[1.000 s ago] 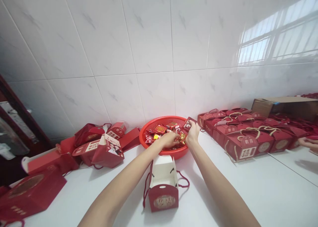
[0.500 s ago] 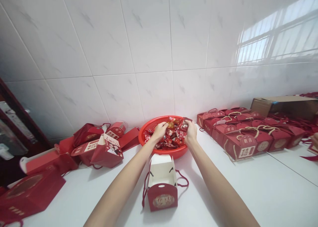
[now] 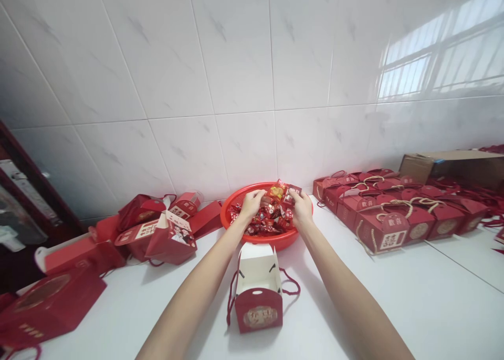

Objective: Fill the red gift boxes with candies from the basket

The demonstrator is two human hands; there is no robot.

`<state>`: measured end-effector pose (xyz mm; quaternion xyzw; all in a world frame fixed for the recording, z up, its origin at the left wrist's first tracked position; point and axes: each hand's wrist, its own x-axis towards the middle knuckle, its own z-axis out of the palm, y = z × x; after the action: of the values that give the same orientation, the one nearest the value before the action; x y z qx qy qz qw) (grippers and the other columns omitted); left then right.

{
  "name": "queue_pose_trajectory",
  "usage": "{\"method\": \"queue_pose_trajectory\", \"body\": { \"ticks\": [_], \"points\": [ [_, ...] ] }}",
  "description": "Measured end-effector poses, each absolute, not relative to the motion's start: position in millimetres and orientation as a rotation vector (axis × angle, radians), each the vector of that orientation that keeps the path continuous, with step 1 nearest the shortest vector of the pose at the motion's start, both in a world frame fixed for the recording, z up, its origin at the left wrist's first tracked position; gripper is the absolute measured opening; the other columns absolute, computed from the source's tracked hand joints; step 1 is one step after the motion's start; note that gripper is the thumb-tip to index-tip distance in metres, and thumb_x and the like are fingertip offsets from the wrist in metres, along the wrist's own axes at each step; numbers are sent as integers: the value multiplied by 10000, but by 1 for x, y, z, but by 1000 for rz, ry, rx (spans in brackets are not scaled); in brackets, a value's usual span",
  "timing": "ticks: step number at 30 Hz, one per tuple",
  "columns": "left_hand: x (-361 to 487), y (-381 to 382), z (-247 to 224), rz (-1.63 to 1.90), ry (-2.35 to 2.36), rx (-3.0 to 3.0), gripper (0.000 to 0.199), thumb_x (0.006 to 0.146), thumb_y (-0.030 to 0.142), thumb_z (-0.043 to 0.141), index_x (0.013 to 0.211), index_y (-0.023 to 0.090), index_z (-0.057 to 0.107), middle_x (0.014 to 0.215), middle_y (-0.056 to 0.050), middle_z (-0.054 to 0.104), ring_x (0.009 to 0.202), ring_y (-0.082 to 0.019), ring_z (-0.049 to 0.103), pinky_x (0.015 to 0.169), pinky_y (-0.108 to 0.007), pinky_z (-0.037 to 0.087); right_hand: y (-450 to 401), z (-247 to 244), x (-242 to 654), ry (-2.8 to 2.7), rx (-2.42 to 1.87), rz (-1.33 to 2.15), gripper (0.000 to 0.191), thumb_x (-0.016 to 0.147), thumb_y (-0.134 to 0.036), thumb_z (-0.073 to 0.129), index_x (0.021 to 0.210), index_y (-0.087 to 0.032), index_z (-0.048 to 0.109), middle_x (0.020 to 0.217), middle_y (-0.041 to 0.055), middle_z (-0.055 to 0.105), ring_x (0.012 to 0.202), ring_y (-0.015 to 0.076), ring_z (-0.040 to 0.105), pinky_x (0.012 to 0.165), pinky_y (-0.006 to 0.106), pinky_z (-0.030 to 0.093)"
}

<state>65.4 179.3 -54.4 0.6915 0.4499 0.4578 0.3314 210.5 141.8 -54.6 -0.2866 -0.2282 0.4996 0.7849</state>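
A red plastic basket full of candies in shiny red wrappers stands against the wall. My right hand is closed on a dark red candy packet at the basket's right side. Beside that packet shows a wrapped candy with a golden-yellow middle; I cannot tell whether a hand holds it. Over the basket's left part, my left hand has its fingers pinched together, and what is in them is hidden. Between my forearms sits an open red gift box with a white inside and red cord handles.
To the left lie several red boxes, some tipped and unclosed. On the right stand rows of closed red boxes with cord handles, a cardboard carton behind them. A tiled wall backs the white table.
My right hand has lifted the candy packet slightly. The golden-yellow candy has come up to the basket's far rim. My left hand has shifted slightly, fingers still pinched.
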Motion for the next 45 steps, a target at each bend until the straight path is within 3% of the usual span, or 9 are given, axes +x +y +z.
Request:
{"method": "queue_pose_trajectory", "body": {
  "ticks": [3,6,13,17,21,27,34,39,45],
  "points": [
    [60,177,-57,1033,1292,1927,134,722,190,564,656,180,680,701,-39,715,753,-204,660,752,-286,499,148,-58,212,-440,-620,1060,168,608,-253,710,735,-191,619,646,-46,680,605,132,626,599,257,524],
    [59,174,-60,808,1340,2043,178,578,54,578,596,190,690,643,-3,712,702,-190,654,723,-260,484,150,-60,213,-456,-629,1068,178,617,-274,701,753,-197,615,652,-46,684,606,141,636,602,269,533],
    [61,170,-61,589,1337,2141,217,480,43,643,614,196,719,613,11,711,640,-192,647,627,-244,476,148,-59,212,-458,-619,1053,197,594,-274,713,747,-194,618,654,-51,688,602,129,636,609,253,537],
    [60,167,-55,704,1315,2123,130,534,88,649,586,195,699,605,-13,698,666,-215,653,671,-284,500,145,-56,213,-450,-615,1059,199,591,-277,721,744,-187,630,639,-47,691,588,130,638,588,246,528],
    [53,153,-42,994,1220,1939,170,707,267,622,808,164,710,892,-74,739,832,-215,678,779,-318,526,142,-53,213,-456,-574,1085,182,597,-277,726,723,-192,626,620,-53,686,580,134,642,598,254,530],
    [25,107,-28,1214,1006,1518,411,599,446,800,861,155,677,826,-40,703,768,-191,659,761,-343,552,134,-48,212,-502,-515,1213,191,580,-234,780,700,-179,641,633,-44,686,578,123,624,575,234,514],
    [5,48,-14,1113,1000,1783,341,715,424,733,915,149,700,917,-76,725,847,-211,658,820,-348,532,94,-33,209,-796,-543,1288,287,550,-316,839,683,-168,633,604,-56,618,532,91,527,491,196,445],
    [0,12,-4,859,1208,2147,241,790,371,636,929,206,742,1057,-77,710,1025,-257,632,941,-377,478,56,-4,207,-1162,-606,1141,262,673,-393,761,767,-169,666,689,-28,622,625,111,546,527,196,430],
    [-7,-13,-6,584,1470,2202,323,800,439,587,998,237,742,1010,-66,699,884,-251,669,737,-312,517,22,11,197,-1545,-780,796,181,736,-263,683,611,-183,580,558,-60,490,543,89,418,496,203,315]
  ]
}}
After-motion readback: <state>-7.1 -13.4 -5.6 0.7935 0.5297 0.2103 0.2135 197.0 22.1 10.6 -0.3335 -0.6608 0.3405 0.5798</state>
